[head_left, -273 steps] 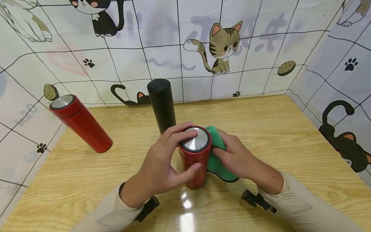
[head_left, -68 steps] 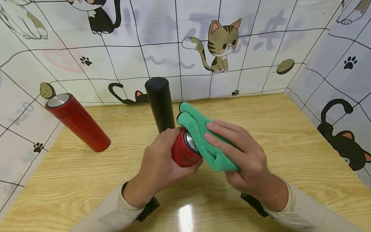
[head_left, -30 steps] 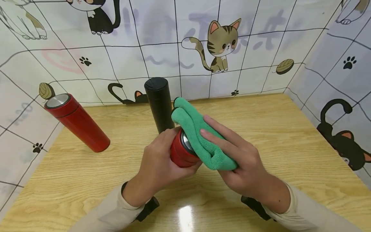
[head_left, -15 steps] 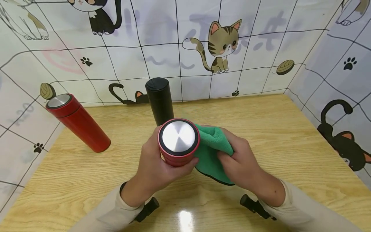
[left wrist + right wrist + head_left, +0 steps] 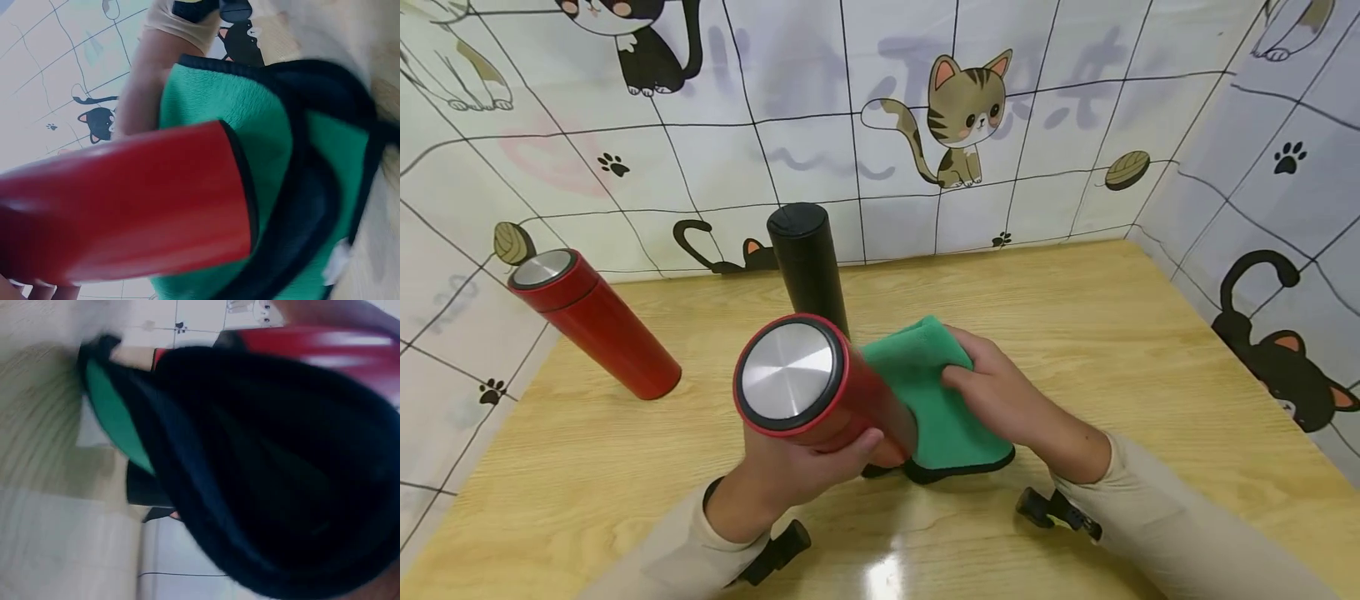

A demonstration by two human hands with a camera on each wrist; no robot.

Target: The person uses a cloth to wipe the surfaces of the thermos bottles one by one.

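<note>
Above the table (image 5: 1060,308), left fingers (image 5: 852,454) grip a flask (image 5: 842,400) now tipped further left; right fingers (image 5: 962,379) pinch cloth (image 5: 936,408).

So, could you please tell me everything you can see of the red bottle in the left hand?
The red bottle has a smooth, glossy body, a round, silvery, metal-looking top ringed in black, and a dark edge at its base. The left hand grips it tilted, top toward the head camera, seemingly clear of the table. Beside its lower part, probably touching, is the green cloth in the right hand.
</note>
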